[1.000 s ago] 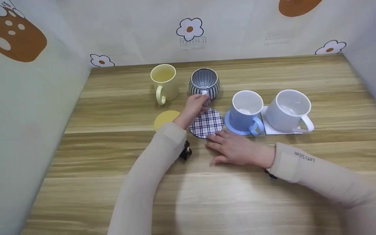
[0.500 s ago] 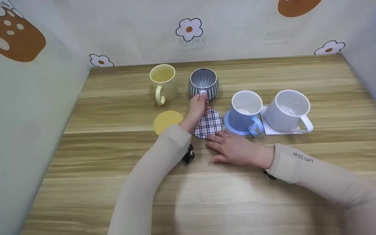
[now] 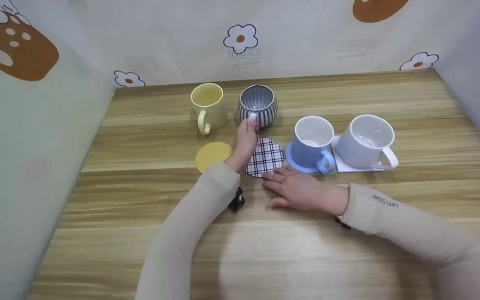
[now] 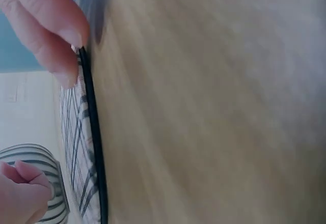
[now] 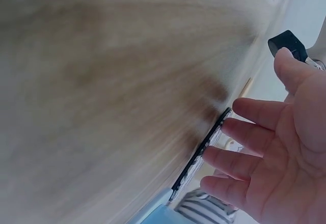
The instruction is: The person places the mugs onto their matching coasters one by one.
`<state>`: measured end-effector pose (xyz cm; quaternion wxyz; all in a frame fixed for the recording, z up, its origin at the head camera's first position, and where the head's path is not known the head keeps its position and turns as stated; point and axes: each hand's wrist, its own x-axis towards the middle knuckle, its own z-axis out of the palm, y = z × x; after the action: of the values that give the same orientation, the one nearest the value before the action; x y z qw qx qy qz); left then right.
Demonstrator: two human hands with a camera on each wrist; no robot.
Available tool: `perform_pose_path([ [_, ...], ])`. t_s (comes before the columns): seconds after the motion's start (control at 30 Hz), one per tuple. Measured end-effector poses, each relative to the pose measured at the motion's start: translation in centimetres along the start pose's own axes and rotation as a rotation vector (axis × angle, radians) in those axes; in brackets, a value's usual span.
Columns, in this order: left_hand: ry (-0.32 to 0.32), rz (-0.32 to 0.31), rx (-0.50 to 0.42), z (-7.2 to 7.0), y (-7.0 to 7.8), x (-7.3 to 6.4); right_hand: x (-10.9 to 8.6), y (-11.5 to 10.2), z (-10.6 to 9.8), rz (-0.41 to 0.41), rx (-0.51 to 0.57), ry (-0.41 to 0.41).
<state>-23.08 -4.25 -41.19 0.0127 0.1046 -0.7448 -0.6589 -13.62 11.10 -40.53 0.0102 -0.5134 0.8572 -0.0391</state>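
Observation:
In the head view my left hand (image 3: pixel 246 139) pinches the handle of a grey-and-white striped mug (image 3: pixel 267 113) behind a round plaid coaster (image 3: pixel 267 156). The left wrist view also shows the striped mug (image 4: pixel 56 183) with my left hand (image 4: pixel 23 193) at its handle. Whether the mug's base touches the table cannot be told. My right hand (image 3: pixel 300 189) lies with fingers extended at the plaid coaster's near edge. In the right wrist view the right hand's (image 5: pixel 270 147) straight fingers are beside the coaster's dark rim (image 5: pixel 201 150).
A yellow mug (image 3: pixel 215 114) stands behind a round yellow coaster (image 3: pixel 213 155) on the left. To the right, a blue mug (image 3: pixel 306 152) sits on a blue coaster (image 3: pixel 292 162), and a white mug (image 3: pixel 361 150) on a square white coaster (image 3: pixel 344 166). Patterned walls (image 3: pixel 173 41) border the wooden table (image 3: pixel 119 200).
The striped mug has shifted slightly left and its handle has turned a little leftward, with my left hand moving along. My right hand has stayed at the plaid coaster.

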Motion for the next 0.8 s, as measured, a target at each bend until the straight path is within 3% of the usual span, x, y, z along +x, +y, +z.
perform_pose_path([
  [0.27,-0.009,0.060,-0.041,-1.4,1.8,-1.4,0.0,-0.1,0.0,0.004,0.012,-0.004],
  [0.6,0.034,0.123,0.073,-2.2,2.3,-3.5,-0.1,-0.1,0.0,0.011,0.018,-0.001],
  [0.8,0.015,0.130,0.062,-2.8,1.9,-5.0,-0.1,-0.1,0.1,0.008,0.010,0.008],
])
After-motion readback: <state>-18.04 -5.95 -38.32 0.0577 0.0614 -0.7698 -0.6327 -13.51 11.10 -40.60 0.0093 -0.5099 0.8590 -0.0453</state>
